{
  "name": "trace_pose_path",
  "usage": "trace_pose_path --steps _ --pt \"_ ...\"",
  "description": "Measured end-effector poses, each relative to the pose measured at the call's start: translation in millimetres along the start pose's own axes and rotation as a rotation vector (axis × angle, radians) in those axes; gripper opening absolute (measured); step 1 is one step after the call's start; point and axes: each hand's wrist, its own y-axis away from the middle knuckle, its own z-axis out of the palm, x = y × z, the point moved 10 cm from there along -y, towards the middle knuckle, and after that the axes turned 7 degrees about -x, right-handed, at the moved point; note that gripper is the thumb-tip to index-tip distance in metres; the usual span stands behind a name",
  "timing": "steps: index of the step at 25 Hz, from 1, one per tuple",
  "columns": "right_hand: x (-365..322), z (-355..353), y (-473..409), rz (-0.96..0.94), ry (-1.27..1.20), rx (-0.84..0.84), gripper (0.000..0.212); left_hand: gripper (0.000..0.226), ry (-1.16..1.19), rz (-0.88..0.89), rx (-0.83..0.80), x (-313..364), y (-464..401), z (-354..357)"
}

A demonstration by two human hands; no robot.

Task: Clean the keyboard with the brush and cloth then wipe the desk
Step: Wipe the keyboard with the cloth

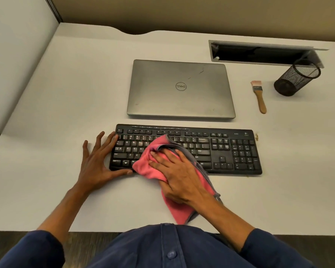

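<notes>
A black keyboard (pixel 230 151) lies on the white desk (pixel 66 93) in front of me. A pink cloth with a grey edge (pixel 151 167) is spread over its left-middle keys and trails back over the desk toward my body. My right hand (pixel 178 175) lies flat on the cloth and presses it onto the keys. My left hand (pixel 97 161) braces the keyboard's left end, fingers spread, thumb along the front edge. A wooden-handled brush (pixel 259 97) lies untouched on the desk to the far right, bristles pointing away.
A shut silver laptop (pixel 180 88) sits just behind the keyboard. A black mesh pen cup (pixel 296 78) stands at the back right, beside an open cable tray (pixel 259 53) set in the desk. A few brown crumbs (pixel 256 136) lie off the keyboard's right rear corner.
</notes>
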Motion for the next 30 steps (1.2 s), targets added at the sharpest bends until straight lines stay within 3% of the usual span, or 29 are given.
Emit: trace_pose_path --steps 7,11,14,18,23,30 --pt "49 -37 46 0.191 0.089 0.174 0.051 0.121 0.001 0.002 0.015 6 3 -3" --pt "42 -70 13 0.242 -0.038 0.323 0.046 0.122 -0.009 0.003 0.017 7 2 -3" --pt "27 -55 -37 0.186 -0.029 0.158 0.058 0.123 -0.011 -0.009 0.01 5 1 -1" --pt "-14 -20 -100 0.087 -0.037 -0.019 0.057 0.121 -0.018 0.004 -0.007 6 0 0" --pt "-50 4 -112 0.057 0.039 0.057 0.061 0.107 -0.031 0.053 0.006 10 1 -3" --pt "23 -15 -70 0.222 -0.011 0.116 0.06 0.124 -0.099 -0.001 -0.011 4 2 1"
